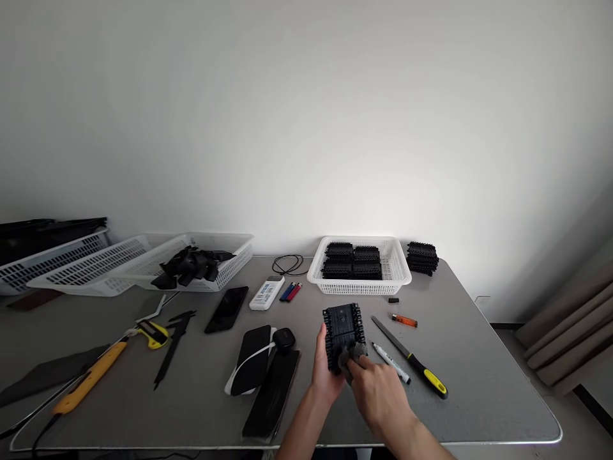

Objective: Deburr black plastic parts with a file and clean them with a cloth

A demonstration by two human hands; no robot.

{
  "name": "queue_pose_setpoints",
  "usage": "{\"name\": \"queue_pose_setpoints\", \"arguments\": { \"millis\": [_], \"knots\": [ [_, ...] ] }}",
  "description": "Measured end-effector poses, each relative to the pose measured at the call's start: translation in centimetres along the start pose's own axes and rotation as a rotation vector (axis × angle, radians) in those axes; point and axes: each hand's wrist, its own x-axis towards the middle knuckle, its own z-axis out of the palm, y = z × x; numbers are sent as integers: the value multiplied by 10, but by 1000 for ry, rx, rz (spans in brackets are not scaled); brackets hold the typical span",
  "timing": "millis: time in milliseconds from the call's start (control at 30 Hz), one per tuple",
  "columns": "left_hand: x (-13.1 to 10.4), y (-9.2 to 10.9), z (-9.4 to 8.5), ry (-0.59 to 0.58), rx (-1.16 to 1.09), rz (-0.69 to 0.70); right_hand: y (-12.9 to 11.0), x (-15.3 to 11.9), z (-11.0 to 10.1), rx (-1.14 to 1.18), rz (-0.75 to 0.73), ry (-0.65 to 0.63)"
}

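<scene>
Near the front middle of the table, my left hand (324, 374) holds a black ribbed plastic part (343, 324) from its left side and underneath. The part has toothed edges along both sides. Pinched in my right hand (378, 391) is a crumpled grey cloth (353, 355), which touches the lower end of the part. Behind them, a white basket (359, 289) contains several similar black parts (352, 260). Another stack of black parts (422, 258) stands right of that basket.
Right of my hands lie a marker (391, 363), a file (410, 358) and an orange lighter (405, 320). Phones (272, 395), a power bank (267, 293), calipers (173, 348), a yellow-handled tool (90, 377) and white baskets (234, 265) are to the left.
</scene>
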Motion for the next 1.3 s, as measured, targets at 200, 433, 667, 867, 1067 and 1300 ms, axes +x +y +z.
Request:
{"name": "queue_pose_setpoints", "arguments": {
  "millis": [200,433,667,867,1067,1300],
  "knots": [
    [-3,-10,-8,-10,4,-12,22,3,-35,236,120,192],
    [-2,-16,0,-97,2,-70,12,23,-29,62,124,83],
    [-4,0,10,-17,30,-2,2,-2,-6,35,30,-13],
    [-7,-7,7,8,43,17,24,-4,-39,478,147,250],
    [-9,-19,12,-160,70,-55,19,16,-49,647,104,327],
    [-12,-15,13,-91,57,-83,-2,19,-29,149,115,82]
  ]
}}
